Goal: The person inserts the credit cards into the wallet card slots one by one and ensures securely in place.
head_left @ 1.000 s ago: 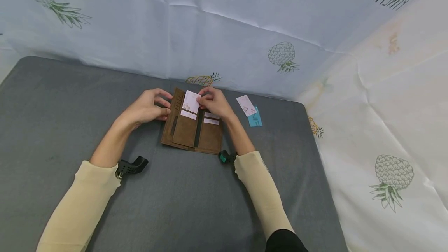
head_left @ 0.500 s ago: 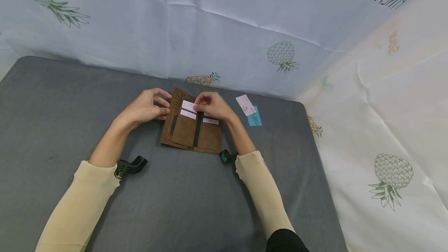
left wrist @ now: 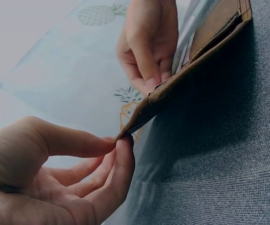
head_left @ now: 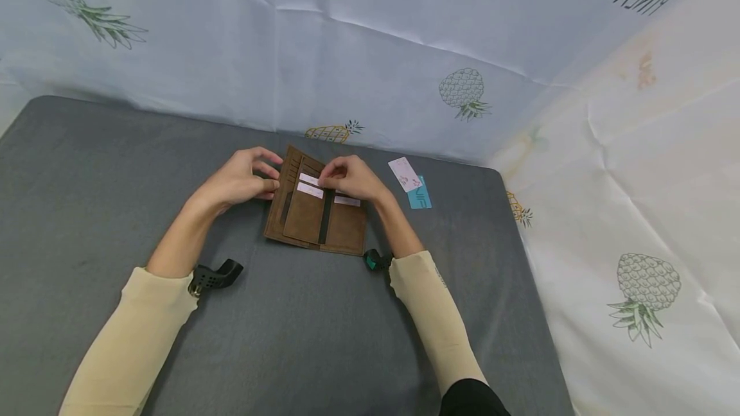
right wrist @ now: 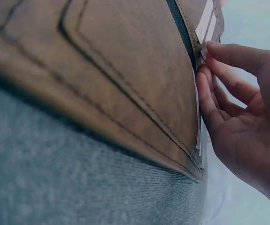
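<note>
A brown leather wallet lies spread open on the grey cloth, its left part tilted up. My left hand pinches the wallet's left edge between thumb and fingers, plain in the left wrist view. At the upper slot of the left panel, my right hand pinches the corner of a pale pink card, most of which sits inside the slot. Just below it, another pink card shows as a strip. A further pink card peeks from the right panel, partly behind my right hand.
Right of the wallet, a loose pink card overlaps a blue card on the grey table. A white curtain with pineapple prints hangs along the table's back and right edges.
The pink card in my right hand has slid down into the upper left slot, until only a strip shows. My right hand has moved down slightly; the left hand keeps its hold on the wallet.
</note>
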A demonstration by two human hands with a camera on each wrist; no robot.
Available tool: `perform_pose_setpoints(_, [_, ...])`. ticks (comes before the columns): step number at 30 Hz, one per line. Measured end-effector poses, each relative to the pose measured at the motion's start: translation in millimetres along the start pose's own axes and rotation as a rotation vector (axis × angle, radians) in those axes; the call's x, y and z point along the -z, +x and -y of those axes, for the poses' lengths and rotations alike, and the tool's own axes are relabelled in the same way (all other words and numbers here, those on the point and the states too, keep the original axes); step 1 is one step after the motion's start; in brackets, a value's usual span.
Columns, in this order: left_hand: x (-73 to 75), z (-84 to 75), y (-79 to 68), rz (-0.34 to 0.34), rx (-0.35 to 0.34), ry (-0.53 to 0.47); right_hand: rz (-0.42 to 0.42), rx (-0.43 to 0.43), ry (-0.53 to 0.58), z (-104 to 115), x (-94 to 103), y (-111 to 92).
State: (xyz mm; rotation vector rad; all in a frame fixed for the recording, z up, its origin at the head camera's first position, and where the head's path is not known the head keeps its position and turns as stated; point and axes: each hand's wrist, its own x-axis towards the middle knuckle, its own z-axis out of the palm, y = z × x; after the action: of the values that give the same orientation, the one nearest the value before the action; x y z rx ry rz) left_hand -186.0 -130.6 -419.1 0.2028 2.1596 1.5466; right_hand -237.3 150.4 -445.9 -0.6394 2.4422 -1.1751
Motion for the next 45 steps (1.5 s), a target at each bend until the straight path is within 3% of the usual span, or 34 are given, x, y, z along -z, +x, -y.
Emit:
perform_pose_setpoints(11, [-1.5,2.9,0.3,0.005,0.001,-0.01,-0.06,-0.023,0.061,-4.5,9.4,-8.6])
perform_pose_setpoints(19, [-2.0,3.7,-0.2,0.003,0.001,-0.005,-0.199,-0.069,0.089,-19.9,45.1,-26.5])
perform_pose_setpoints(31, [-0.7,2.2,-0.2,0.001,-0.019,-0.002,-0.313,-0.189,0.109,-52.5,91.3,-56.3])
perform_pose_setpoints(37, [0.5,2.2,0.4,0.002,-0.021,0.004,-0.381,-0.244,0.062,-69.5,100.8,-59.8])
perform_pose_setpoints(45, [1.0,2.5,0.7,0.007,-0.016,-0.002,-0.42,-0.365,-0.114,-75.7,99.1,-60.7])
